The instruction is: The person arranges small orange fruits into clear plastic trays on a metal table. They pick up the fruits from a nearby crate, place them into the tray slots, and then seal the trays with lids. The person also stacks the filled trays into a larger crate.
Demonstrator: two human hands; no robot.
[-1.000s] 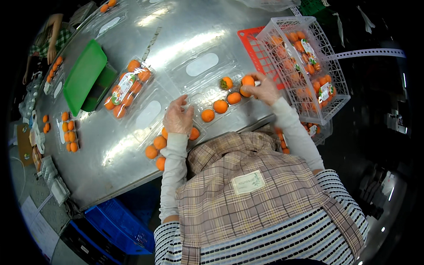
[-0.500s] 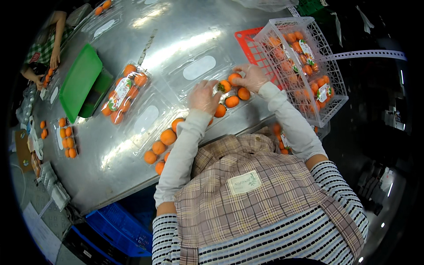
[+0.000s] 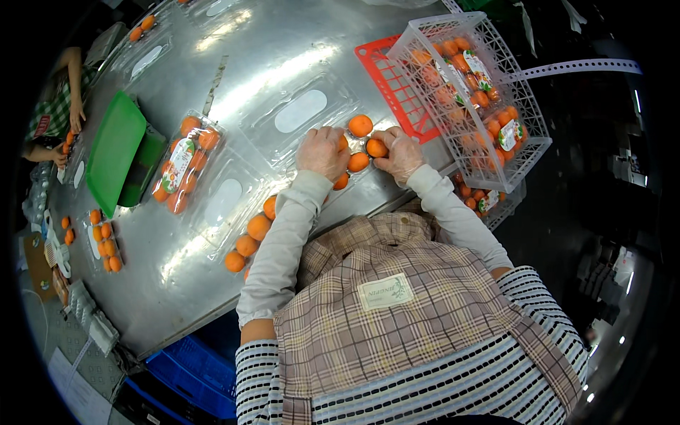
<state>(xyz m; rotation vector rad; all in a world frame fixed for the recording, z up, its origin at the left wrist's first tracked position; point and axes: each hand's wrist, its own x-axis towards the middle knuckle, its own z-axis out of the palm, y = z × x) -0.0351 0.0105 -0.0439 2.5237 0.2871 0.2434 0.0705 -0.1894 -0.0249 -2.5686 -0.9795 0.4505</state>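
My gloved left hand (image 3: pixel 322 152) curls over an orange persimmon (image 3: pixel 342 142), which its fingers largely cover. My gloved right hand (image 3: pixel 399 152) has its fingers around another persimmon (image 3: pixel 376 147), sitting in a clear plastic tray. An upper persimmon (image 3: pixel 360 125) sits between and above my hands, a lower one (image 3: pixel 358 162) between them. Below my left forearm, several persimmons (image 3: pixel 258 227) lie in a second clear tray. A closed labelled punnet of persimmons (image 3: pixel 185 164) lies to the left, and an open empty punnet (image 3: pixel 300 111) behind my hands.
A green plastic bin (image 3: pixel 115 145) stands left on the steel table (image 3: pixel 163 304). A red basket (image 3: pixel 382 78) and a white crate (image 3: pixel 537 145) of filled punnets are at right. A co-worker's hand (image 3: pixel 76 113) works at far left. Blue crates (image 3: pixel 195 372) sit below the near edge.
My left hand has moved right and up onto the fruit. My right hand has shifted from the top persimmon to the one below it. The co-worker's hands have come onto fruit at left.
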